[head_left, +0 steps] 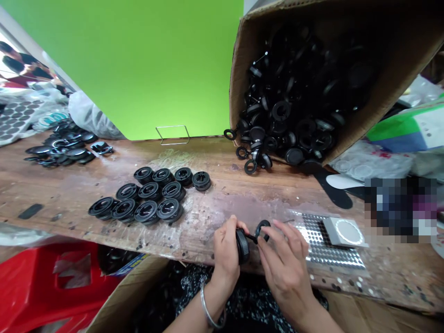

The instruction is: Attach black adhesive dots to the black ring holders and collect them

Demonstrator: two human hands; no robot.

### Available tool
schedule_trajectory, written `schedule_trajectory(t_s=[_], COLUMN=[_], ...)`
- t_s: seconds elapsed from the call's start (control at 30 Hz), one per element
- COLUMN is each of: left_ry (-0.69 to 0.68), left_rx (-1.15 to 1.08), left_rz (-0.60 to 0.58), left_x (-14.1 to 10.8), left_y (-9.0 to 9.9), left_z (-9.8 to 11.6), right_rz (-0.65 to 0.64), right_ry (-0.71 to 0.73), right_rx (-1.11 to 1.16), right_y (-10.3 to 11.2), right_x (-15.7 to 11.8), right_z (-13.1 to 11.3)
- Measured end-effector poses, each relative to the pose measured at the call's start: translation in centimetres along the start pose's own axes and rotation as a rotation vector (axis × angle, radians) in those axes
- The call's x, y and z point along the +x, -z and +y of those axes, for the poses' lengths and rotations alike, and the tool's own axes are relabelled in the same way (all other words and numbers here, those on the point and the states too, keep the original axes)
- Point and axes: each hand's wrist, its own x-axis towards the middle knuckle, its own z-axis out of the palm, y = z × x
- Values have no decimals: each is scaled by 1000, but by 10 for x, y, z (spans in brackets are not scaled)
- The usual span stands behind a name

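Near the table's front edge, my left hand is closed round a thick black ribbed disc. A thin black arm runs from that disc to a black ring. My right hand pinches the ring between thumb and fingers, just right of my left hand. To the left, several black round parts lie in staggered rows on the wooden table. Right of my right hand sits a silver dotted sheet with a small white block on it.
A large cardboard box lies tipped at the back right, full of black parts, some spilling out. A green panel stands behind. Black discs are heaped at the left. A red stool and another box are below the front edge.
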Motion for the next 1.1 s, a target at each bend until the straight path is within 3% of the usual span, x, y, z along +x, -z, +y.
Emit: schedule_trajectory(t_s=[0.13, 0.27, 0.33, 0.4, 0.47, 0.53, 0.57, 0.6, 0.7, 0.8, 0.9, 1.0, 1.1], left_ry=[165, 336, 227, -40, -280, -376, -379, -362, -194, 54, 199, 265, 247], left_rx=[-143, -217, -85, 87, 232, 347, 390, 410, 300, 90, -27, -94, -126], left_rz=[-10, -212, -280, -330, -502, -723, -775, -760, -495, -306, -273, -285, -279], left_x=[2, 3, 2, -1, -5, -8, -9, -10, -9, -6, -2, 0, 0], left_y=[2, 6, 8, 12, 16, 18, 19, 19, 14, 6, 0, -3, -5], left_z=[1, 7, 15, 25, 33, 35, 33, 29, 13, 3, 0, 1, 0], right_rz=[46, -8, -85, -188, -312, -396, -411, -404, -291, -203, -214, -229, -265], right_ry=[-67, -205, -303, -478, -687, -841, -889, -925, -953, -742, -548, -483, -453], right_rx=[182, 416, 520, 672, 859, 1016, 1064, 1074, 810, 376, 219, 141, 86], right_y=[-5, 2, 10, 18, 25, 31, 35, 39, 50, 56, 50, 40, 32], right_x=[-3, 2, 4, 5, 3, -1, -3, -7, -22, -39, -51, -54, -52], right_z=[4, 17, 23, 27, 28, 29, 32, 36, 59, 84, 93, 91, 91])
